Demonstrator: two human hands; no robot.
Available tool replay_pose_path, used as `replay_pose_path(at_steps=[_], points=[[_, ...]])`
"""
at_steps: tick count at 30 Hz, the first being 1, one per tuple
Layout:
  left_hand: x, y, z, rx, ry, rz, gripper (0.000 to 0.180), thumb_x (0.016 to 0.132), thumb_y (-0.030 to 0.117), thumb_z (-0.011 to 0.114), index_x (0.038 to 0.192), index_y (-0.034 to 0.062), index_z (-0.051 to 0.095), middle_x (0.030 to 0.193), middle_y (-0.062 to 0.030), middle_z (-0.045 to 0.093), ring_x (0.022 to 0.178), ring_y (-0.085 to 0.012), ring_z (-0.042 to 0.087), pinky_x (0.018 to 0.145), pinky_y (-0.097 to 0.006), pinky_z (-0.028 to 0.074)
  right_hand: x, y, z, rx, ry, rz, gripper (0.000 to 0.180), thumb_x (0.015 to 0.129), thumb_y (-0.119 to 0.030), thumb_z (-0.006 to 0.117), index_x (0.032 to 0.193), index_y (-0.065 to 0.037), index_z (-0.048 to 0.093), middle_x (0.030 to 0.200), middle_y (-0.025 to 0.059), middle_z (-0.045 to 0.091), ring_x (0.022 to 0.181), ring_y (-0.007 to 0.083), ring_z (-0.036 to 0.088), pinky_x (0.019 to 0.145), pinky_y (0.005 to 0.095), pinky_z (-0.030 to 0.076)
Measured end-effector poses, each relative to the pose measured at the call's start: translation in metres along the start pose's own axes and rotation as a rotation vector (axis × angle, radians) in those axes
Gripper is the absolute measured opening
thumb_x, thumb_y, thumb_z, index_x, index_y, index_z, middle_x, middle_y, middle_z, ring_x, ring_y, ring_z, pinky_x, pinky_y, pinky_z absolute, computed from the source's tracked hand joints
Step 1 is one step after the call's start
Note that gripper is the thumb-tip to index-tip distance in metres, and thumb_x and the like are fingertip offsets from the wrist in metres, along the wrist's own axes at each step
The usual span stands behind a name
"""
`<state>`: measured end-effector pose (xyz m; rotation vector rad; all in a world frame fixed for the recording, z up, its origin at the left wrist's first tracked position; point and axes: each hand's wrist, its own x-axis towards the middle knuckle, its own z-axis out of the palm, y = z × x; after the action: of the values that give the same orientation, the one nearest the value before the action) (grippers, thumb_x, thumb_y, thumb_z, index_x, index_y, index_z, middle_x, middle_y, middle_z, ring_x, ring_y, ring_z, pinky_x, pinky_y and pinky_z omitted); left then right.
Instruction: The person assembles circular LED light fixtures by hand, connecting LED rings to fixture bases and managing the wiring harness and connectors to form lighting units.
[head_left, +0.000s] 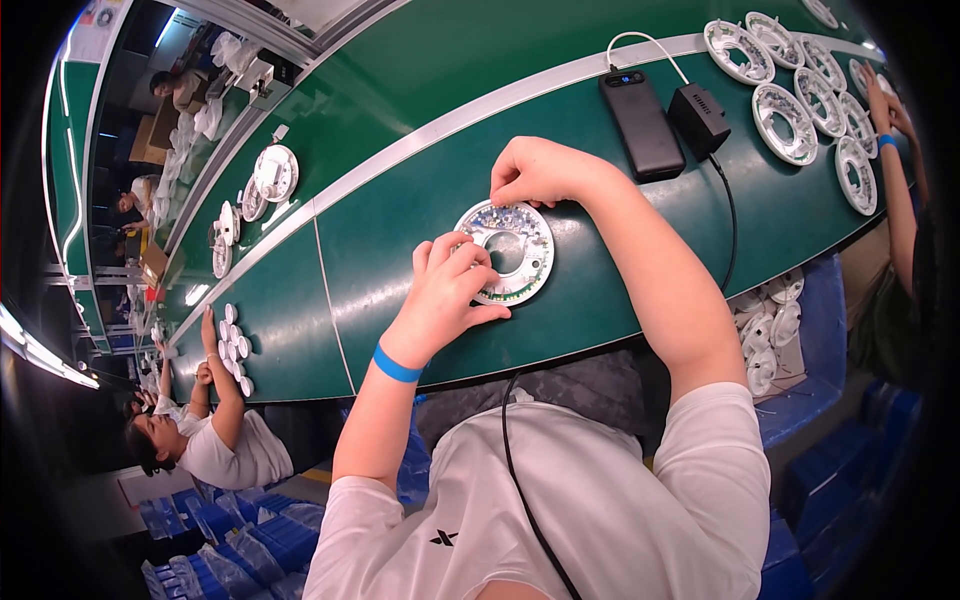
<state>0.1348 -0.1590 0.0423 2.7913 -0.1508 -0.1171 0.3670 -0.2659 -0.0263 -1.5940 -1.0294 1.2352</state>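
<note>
A round white ring-shaped part [520,262] with small components around its rim lies flat on the green conveyor belt [400,200]. My left hand [448,290], with a blue wristband, presses on the ring's near-left edge, fingers curled over it. My right hand [535,172] pinches the ring's far edge with bent fingertips. Both hands are touching the ring; it stays on the belt.
A black power bank [640,125] and a black box [698,118] with a white cable sit beyond the ring. Several white round parts [790,90] lie at the far right by another person's hand [880,100]. Blue bins [250,540] stand below; a seated person [215,440] is at left.
</note>
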Motion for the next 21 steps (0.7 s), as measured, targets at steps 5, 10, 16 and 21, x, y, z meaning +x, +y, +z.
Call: replay_pose_path(at_steps=[5, 10, 16, 21], points=[[0.007, 0.005, -0.005, 0.007, -0.019, 0.000, 0.050, 0.058, 0.027, 0.093, 0.102, 0.0138, 0.071, 0.112, -0.0012, 0.061, 0.122, -0.0298, 0.052, 0.102, -0.048, 0.035, 0.001, 0.003, -0.001, 0.021, -0.014, -0.022, 0.013, 0.086, -0.012, 0.074, 0.088, 0.001, 0.076, 0.067, 0.0035, 0.067, 0.050, 0.0085, 0.053, 0.044, 0.0267, 0.040], [0.027, 0.014, -0.003, -0.039, 0.074, -0.045, 0.036, 0.076, 0.021, 0.084, 0.110, 0.0139, 0.073, 0.121, -0.0032, 0.059, 0.123, -0.0294, 0.050, 0.102, -0.046, 0.034, 0.000, 0.003, -0.002, 0.018, -0.011, 0.002, 0.014, 0.086, -0.012, 0.073, 0.088, 0.002, 0.075, 0.068, 0.0043, 0.067, 0.050, 0.0090, 0.054, 0.044, 0.0262, 0.041], [0.039, 0.011, 0.012, 0.141, 0.035, 0.002, 0.029, 0.083, 0.008, 0.074, 0.110, 0.0186, 0.075, 0.124, -0.0030, 0.059, 0.125, -0.0293, 0.048, 0.103, -0.049, 0.032, 0.001, 0.009, -0.004, 0.040, -0.018, -0.024, 0.014, 0.086, -0.012, 0.072, 0.087, 0.002, 0.075, 0.068, 0.0051, 0.067, 0.051, 0.0098, 0.057, 0.044, 0.0261, 0.045], [0.039, 0.017, 0.019, 0.274, 0.076, -0.033, 0.029, 0.081, 0.009, 0.077, 0.106, 0.0215, 0.077, 0.124, -0.0018, 0.059, 0.125, -0.0308, 0.048, 0.100, -0.050, 0.032, -0.001, 0.008, -0.005, 0.023, -0.016, -0.013, 0.014, 0.087, -0.011, 0.072, 0.087, 0.002, 0.075, 0.068, 0.0061, 0.067, 0.050, 0.0108, 0.059, 0.044, 0.0265, 0.048]])
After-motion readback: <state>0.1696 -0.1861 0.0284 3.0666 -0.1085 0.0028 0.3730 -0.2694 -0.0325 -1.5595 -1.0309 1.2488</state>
